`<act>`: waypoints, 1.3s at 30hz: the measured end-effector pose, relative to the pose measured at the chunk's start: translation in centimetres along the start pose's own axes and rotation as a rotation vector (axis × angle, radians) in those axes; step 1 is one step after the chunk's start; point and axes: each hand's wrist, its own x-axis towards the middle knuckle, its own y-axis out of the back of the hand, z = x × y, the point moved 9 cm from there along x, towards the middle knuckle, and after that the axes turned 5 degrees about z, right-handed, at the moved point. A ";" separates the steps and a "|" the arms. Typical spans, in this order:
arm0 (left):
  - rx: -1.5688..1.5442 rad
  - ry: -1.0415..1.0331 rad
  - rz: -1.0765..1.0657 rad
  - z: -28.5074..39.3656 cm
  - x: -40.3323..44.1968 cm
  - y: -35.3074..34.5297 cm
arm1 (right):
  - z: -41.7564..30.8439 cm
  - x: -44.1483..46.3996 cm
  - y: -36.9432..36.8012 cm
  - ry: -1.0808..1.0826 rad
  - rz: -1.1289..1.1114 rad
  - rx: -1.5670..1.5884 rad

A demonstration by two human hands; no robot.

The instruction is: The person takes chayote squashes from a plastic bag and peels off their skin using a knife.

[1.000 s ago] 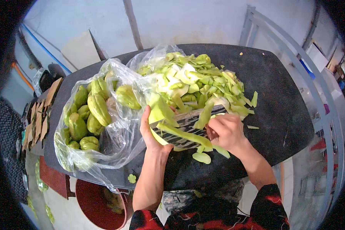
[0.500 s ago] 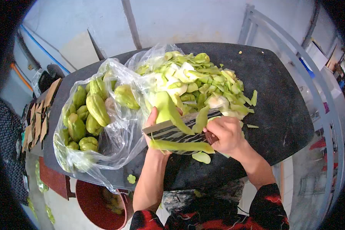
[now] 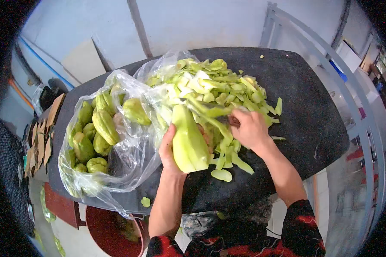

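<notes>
A pale green peeled chayote (image 3: 189, 143) stands upright in my left hand (image 3: 169, 152), fingers wrapped round its sides. My right hand (image 3: 251, 130) is closed round the dark brown handle of a knife (image 3: 234, 121). The blade lies near the top of the chayote and is mostly hidden under strips of peel. Behind both hands spreads a heap of green peelings (image 3: 240, 88) with pale peeled pieces among it. Loose strips of peel (image 3: 241, 163) lie on the table just right of the chayote.
An open clear plastic bag (image 3: 131, 169) of unpeeled chayotes (image 3: 106, 127) sits at the left of the dark table (image 3: 306, 141). Below the table's front edge stands a dark red bucket (image 3: 103, 231). A grey metal railing (image 3: 326, 58) runs along the right.
The knife has moved up from across the chayote's lower part to its top, and its blade now shows little. Strips of peel have dropped from the blade onto the table.
</notes>
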 end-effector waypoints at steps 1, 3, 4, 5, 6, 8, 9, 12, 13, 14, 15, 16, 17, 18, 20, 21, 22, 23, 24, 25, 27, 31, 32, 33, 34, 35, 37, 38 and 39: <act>-0.004 -0.002 -0.011 -0.1 0.1 -0.5 | 1.3 0.1 -0.2 -0.089 -0.028 -0.080; -0.114 -0.045 0.008 0.4 -0.2 -1.2 | 2.4 0.2 -0.2 -0.198 -0.081 -0.129; -0.117 -0.053 0.014 0.5 0.0 -1.2 | 2.0 0.2 -0.1 -0.191 -0.088 -0.125; -0.156 -0.093 0.127 0.9 0.3 0.0 | 1.6 0.2 0.2 -0.179 -0.073 -0.085; -0.191 -0.131 0.241 1.3 0.4 1.2 | 1.1 0.1 0.3 -0.169 -0.055 -0.041; -0.154 -0.176 0.273 1.8 0.8 3.2 | 0.2 0.0 0.3 -0.108 -0.049 0.006; -0.198 -0.197 0.334 2.0 0.6 4.0 | -0.5 0.0 0.4 -0.052 -0.042 0.042; -0.226 -0.206 0.349 2.2 0.9 5.5 | -4.3 -0.8 1.9 0.238 0.078 0.174; -0.210 -0.188 0.307 2.1 1.1 5.7 | -5.1 -1.3 1.9 0.314 0.130 0.153; -0.193 -0.170 0.267 2.0 1.1 5.6 | -5.4 -1.5 1.8 0.315 0.128 0.156; -0.265 -0.163 0.209 1.9 1.3 4.8 | -6.2 -1.9 1.8 0.378 0.141 0.105; -0.265 -0.164 0.213 1.9 1.2 4.4 | -6.9 -2.3 1.8 0.441 0.152 0.053; -0.286 -0.134 0.233 1.6 1.1 4.1 | -7.3 -2.5 1.7 0.453 0.145 0.031; -0.307 -0.105 0.250 1.4 1.0 3.6 | -7.4 -2.6 1.5 0.453 0.143 0.032; -0.365 -0.078 0.303 1.3 0.8 3.1 | -7.7 -2.8 1.5 0.488 0.172 -0.006; -0.351 -0.079 0.289 1.3 0.8 3.0 | -7.7 -2.8 1.5 0.487 0.172 -0.007; -0.337 -0.080 0.275 1.3 0.8 2.8 | -7.8 -2.9 1.5 0.490 0.168 -0.020; -0.337 -0.079 0.275 1.3 0.8 2.9 | -7.8 -2.9 1.4 0.492 0.165 -0.033; -0.329 -0.076 0.270 1.2 0.9 2.9 | -7.8 -2.9 1.4 0.492 0.165 -0.034; -0.321 -0.074 0.265 1.2 0.9 2.9 | -7.8 -2.9 1.4 0.489 0.166 -0.038; -0.344 -0.059 0.248 1.0 0.9 2.9 | -7.9 -2.9 1.5 0.487 0.167 -0.041; -0.405 -0.014 0.236 0.8 0.7 2.4 | -8.1 -3.0 1.6 0.486 0.180 -0.042; -0.405 -0.015 0.236 0.8 0.7 2.5 | -8.1 -2.9 1.7 0.479 0.192 -0.042; -0.364 -0.036 0.240 1.0 0.7 2.7 | -8.0 -3.0 1.7 0.480 0.192 -0.042; -0.323 -0.057 0.245 1.1 0.7 2.8 | -8.0 -3.0 1.6 0.476 0.183 -0.045; -0.323 -0.056 0.245 1.1 0.7 2.9 | -7.9 -3.0 1.5 0.473 0.175 -0.049; -0.314 -0.064 0.208 1.3 0.7 2.7 | -8.0 -3.0 1.6 0.469 0.154 -0.045; -0.314 -0.064 0.209 1.3 0.8 2.9 | -7.9 -3.0 1.5 0.466 0.134 -0.041; -0.261 -0.138 0.250 2.0 0.8 3.3 | -7.4 -2.8 1.3 0.465 0.133 -0.040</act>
